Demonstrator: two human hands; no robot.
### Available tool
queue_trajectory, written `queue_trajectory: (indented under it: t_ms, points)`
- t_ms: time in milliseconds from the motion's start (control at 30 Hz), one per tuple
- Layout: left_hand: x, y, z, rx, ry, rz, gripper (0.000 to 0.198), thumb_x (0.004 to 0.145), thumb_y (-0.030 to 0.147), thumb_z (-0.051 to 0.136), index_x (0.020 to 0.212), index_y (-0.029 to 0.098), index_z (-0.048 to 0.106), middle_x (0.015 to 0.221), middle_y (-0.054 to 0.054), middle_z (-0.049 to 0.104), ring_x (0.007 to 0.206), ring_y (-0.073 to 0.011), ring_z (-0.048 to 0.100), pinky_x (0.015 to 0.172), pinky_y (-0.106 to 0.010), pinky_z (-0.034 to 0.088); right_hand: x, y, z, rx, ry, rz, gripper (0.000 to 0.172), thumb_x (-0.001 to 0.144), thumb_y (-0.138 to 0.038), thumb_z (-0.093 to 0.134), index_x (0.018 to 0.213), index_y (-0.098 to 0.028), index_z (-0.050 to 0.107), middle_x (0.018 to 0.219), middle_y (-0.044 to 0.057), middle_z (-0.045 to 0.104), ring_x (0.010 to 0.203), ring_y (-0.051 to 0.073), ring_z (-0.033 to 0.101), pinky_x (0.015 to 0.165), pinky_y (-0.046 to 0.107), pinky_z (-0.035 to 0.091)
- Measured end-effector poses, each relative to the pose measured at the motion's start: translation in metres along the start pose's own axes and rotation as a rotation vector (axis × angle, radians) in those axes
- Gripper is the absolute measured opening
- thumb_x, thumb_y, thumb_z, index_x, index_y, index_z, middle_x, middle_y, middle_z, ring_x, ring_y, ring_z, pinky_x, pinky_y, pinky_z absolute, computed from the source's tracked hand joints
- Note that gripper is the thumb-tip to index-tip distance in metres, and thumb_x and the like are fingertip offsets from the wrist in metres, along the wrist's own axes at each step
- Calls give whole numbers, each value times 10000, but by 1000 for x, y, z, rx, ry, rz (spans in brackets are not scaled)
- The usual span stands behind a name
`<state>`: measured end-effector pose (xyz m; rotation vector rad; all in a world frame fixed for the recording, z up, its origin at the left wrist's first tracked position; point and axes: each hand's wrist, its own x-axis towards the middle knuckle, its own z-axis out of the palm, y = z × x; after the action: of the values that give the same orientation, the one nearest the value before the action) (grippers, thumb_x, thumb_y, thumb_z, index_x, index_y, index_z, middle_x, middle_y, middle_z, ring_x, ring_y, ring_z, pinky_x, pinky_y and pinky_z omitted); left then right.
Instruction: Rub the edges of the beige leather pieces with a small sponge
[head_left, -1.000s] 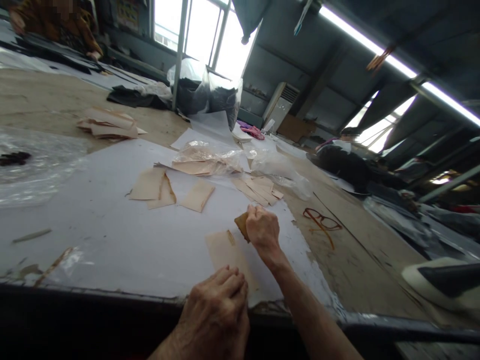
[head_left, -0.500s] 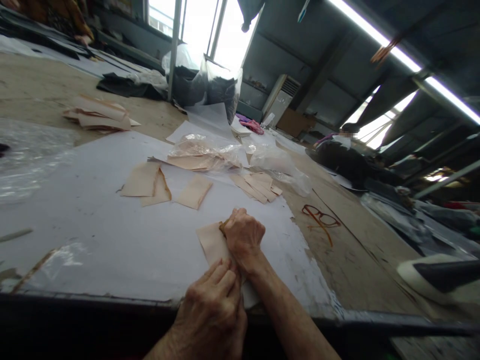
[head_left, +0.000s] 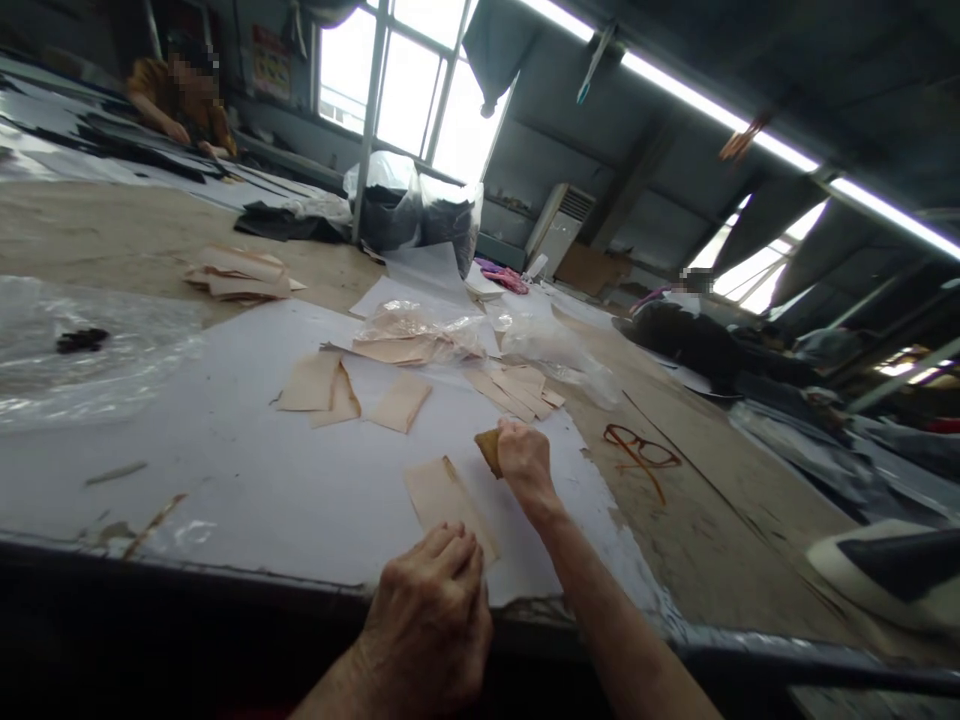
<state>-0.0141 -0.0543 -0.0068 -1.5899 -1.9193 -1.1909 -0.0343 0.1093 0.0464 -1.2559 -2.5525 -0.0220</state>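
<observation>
Workbench [head_left: 90, 235] seen from right at its front edge, hands first. Left hand [head_left: 429, 622] has its fingers together, resting on the near end of a pale tan cut piece [head_left: 442, 505], with no real grip that I can see. Right hand [head_left: 526, 464] is curled shut on a small brown scrap [head_left: 488, 452], just beyond that piece and over the white paper sheet [head_left: 187, 480], and the two hands are apart. Next out, three loose tan pieces [head_left: 401, 402] lie close together, then a fanned cluster of maybe four or five [head_left: 510, 390], plus one more bunch inside a clear plastic bag [head_left: 397, 345]. So one piece sits under the hands and lots lie untouched, though I can't tell which are finished. Off left, a tan stack [head_left: 238, 275] sits beside a crinkled plastic sheet [head_left: 90, 350]. Way back: two black bags [head_left: 450, 225] by the window, one co-worker [head_left: 180, 95] far left, another co-worker [head_left: 694, 325] far right.
</observation>
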Motion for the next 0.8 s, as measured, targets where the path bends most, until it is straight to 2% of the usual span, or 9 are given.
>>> queue_trajectory:
  t_ms: [67, 167, 267, 400, 567, 667, 800]
  points:
    - [-1, 0, 0, -10, -3, -1, 232, 704, 112, 438, 887, 114, 580, 909, -95, 615, 910, -219, 567, 830, -341, 498, -18, 3, -5, 4, -20, 5, 405, 891, -283, 277, 720, -155, 621, 718, 83, 655, 677, 157, 617, 543, 215, 374]
    - [-1, 0, 0, -54, -18, -5, 206, 679, 104, 441, 828, 116, 582, 864, -97, 609, 906, -220, 565, 826, -342, 499, -45, -4, -1, -42, -13, -45, 336, 890, -274, 309, 755, -150, 591, 664, 79, 644, 625, 166, 616, 520, 219, 369]
    - [1, 0, 1, -88, -8, -13, 166, 650, 103, 448, 748, 123, 581, 800, -90, 603, 890, -214, 570, 828, -326, 499, -51, -15, 9, -117, 44, -119, 284, 885, -248, 334, 750, -139, 558, 621, 78, 632, 573, 169, 612, 507, 218, 378]
    - [2, -2, 2, -57, 10, -3, 212, 654, 81, 445, 799, 97, 599, 786, -97, 611, 889, -202, 580, 870, -306, 479, -34, -26, 19, -138, 64, -133, 265, 873, -239, 343, 737, -141, 548, 609, 84, 632, 572, 191, 619, 504, 239, 397]
    - [1, -4, 4, 21, 16, -2, 300, 678, 85, 451, 942, 74, 593, 915, -119, 626, 931, -225, 575, 877, -339, 480, -11, -38, 30, -84, 58, -70, 290, 876, -245, 309, 768, -145, 559, 662, 99, 641, 613, 186, 625, 559, 260, 418]
    - [-2, -4, 5, 6, 24, 6, 309, 680, 63, 444, 949, 91, 595, 895, -101, 633, 901, -208, 587, 869, -327, 485, 2, -45, 36, -49, 65, -75, 297, 879, -246, 304, 808, -129, 567, 686, 108, 642, 643, 188, 627, 563, 251, 409]
    - [-3, -4, 5, -27, 25, 2, 279, 693, 62, 451, 923, 108, 601, 859, -81, 633, 880, -189, 592, 869, -303, 484, 23, -40, 28, -38, 8, -51, 319, 878, -232, 314, 815, -116, 605, 726, 106, 647, 670, 165, 618, 533, 217, 373]
